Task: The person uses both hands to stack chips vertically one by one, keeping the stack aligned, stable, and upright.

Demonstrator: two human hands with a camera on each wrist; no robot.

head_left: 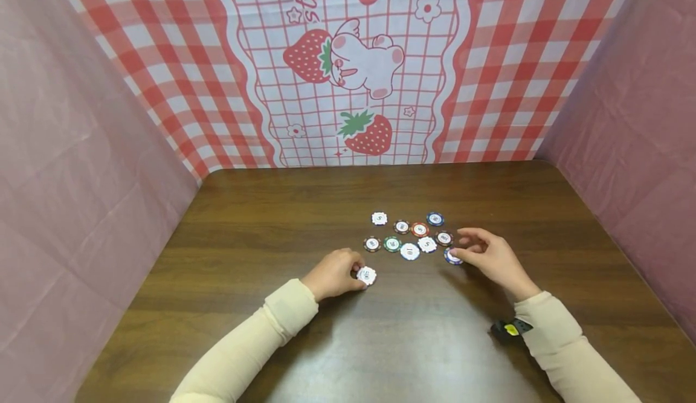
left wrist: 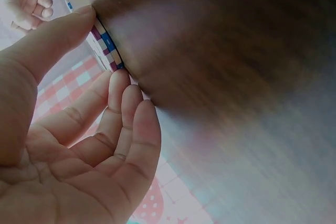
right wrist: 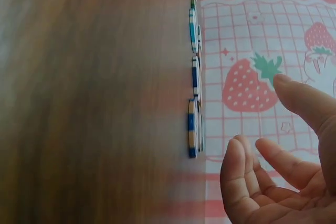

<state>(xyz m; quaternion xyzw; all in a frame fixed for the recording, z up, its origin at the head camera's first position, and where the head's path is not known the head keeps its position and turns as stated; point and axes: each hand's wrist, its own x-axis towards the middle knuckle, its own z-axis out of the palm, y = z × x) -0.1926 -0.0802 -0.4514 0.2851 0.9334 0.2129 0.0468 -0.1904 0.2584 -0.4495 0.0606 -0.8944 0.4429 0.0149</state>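
My left hand (head_left: 334,274) pinches a small stack of poker chips (head_left: 367,275) between thumb and fingertips, low over the table. The top chip is white and marked 500. In the left wrist view, the stack's edges (left wrist: 109,48) show blue-and-tan and purple-and-white layers. My right hand (head_left: 493,261) hovers at the right end of the loose chips, thumb and fingers apart. A blue-edged chip (head_left: 451,260) lies just under its thumb in the head view. The right wrist view shows a gap between this hand (right wrist: 278,182) and the chips (right wrist: 192,129).
Several loose chips lie between and beyond the hands, among them a red one (head_left: 420,229), a green one (head_left: 393,244) and a white one (head_left: 379,218). They rest on a brown wooden table (head_left: 283,209). A strawberry-print cloth (head_left: 370,77) hangs behind, with pink cloth at both sides.
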